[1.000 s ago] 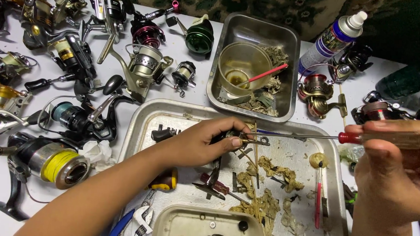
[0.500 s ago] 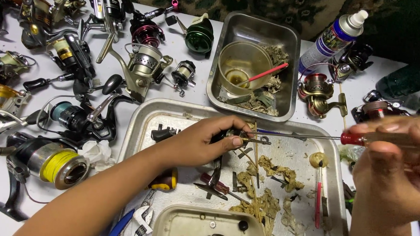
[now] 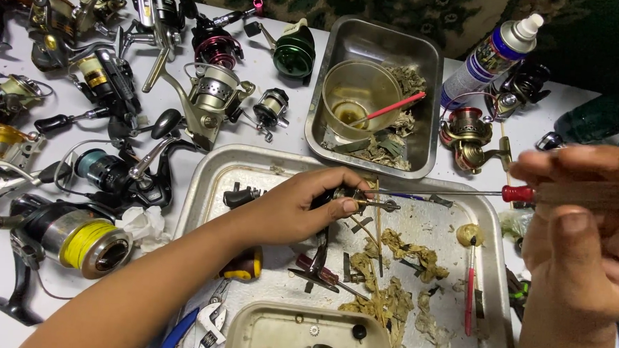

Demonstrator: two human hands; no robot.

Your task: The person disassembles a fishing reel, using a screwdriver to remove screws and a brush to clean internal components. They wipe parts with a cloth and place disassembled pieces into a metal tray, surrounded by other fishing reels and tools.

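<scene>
— Head view: right hand [image 3: 585, 242], nearest, is wrapped round the screwdriver [image 3: 462, 193] handle; its thin stiff shaft reaches to the small metal reel part [image 3: 354, 197].

— And that part?

— Left hand [image 3: 301, 208] pinches it over the tray [image 3: 205, 183]'s far edge (probably greasy, light; hold the body). Paper scraps [image 3: 396, 254] lie beside; reels [image 3: 208, 100] crowd the table beyond.
</scene>
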